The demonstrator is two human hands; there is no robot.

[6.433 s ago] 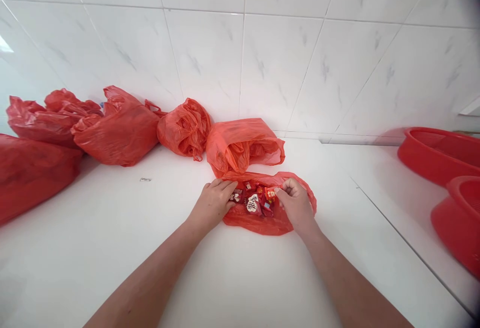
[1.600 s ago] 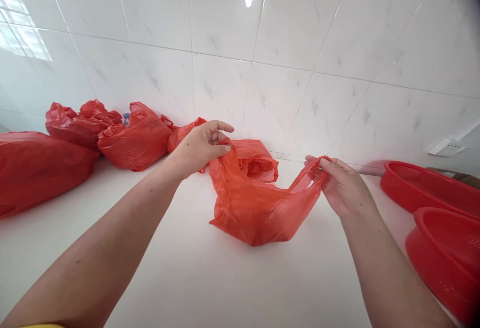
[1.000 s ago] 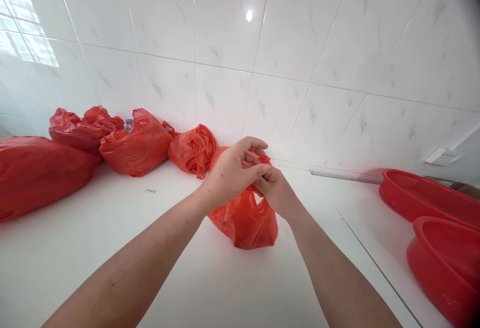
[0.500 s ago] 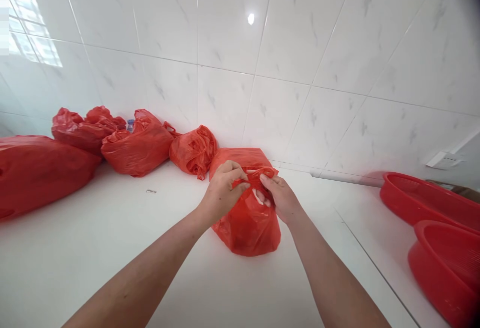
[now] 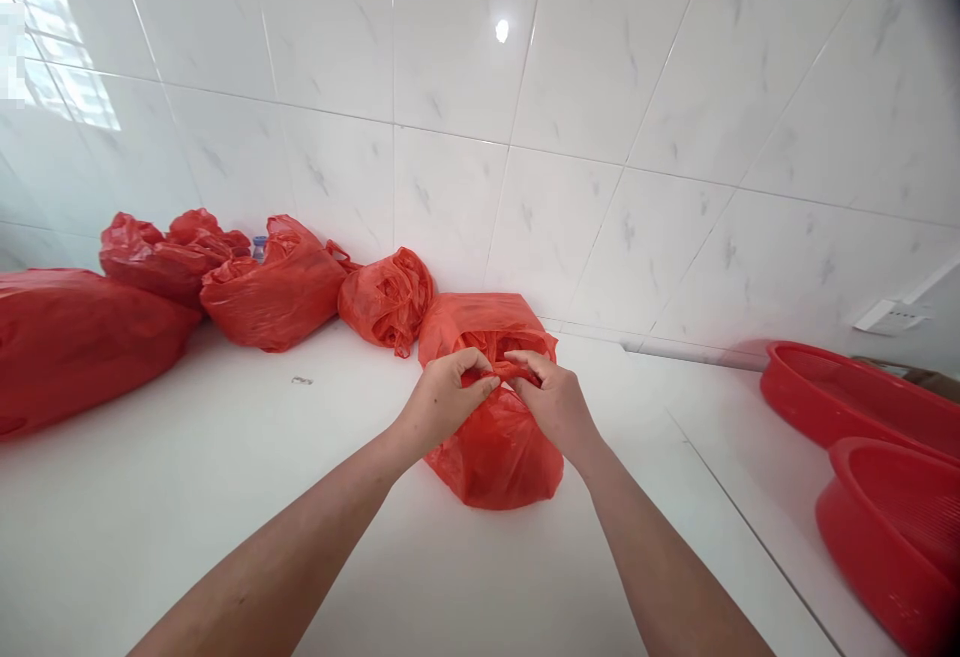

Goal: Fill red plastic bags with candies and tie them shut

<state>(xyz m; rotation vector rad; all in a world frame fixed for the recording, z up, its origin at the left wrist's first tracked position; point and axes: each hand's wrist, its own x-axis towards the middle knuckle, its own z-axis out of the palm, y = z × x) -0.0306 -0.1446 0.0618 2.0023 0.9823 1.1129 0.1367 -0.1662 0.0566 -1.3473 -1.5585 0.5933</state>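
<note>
Straight in front of me, a full red plastic bag (image 5: 502,457) rests on the white table, close to the tiled wall. My left hand (image 5: 452,392) pinches the bunched top of this bag between thumb and fingers. From the other side, my right hand (image 5: 550,397) grips the same gathered plastic, its fingertips close to those of the left. The bag's contents are hidden. A smaller, crumpled red bag (image 5: 386,299) stands just behind and left of it, against the wall.
More red bags (image 5: 274,287) line the wall to the left, with a large one (image 5: 82,347) at the far left. Two red plastic baskets (image 5: 862,527) stand at the right. A seam runs across the white table (image 5: 337,537) at the right, and a socket (image 5: 892,317) is on the wall.
My right hand has turned, its fingers now pinching the plastic from above. The left hand has dropped slightly, and the fingertips of both have come closer together at the bag's top.
</note>
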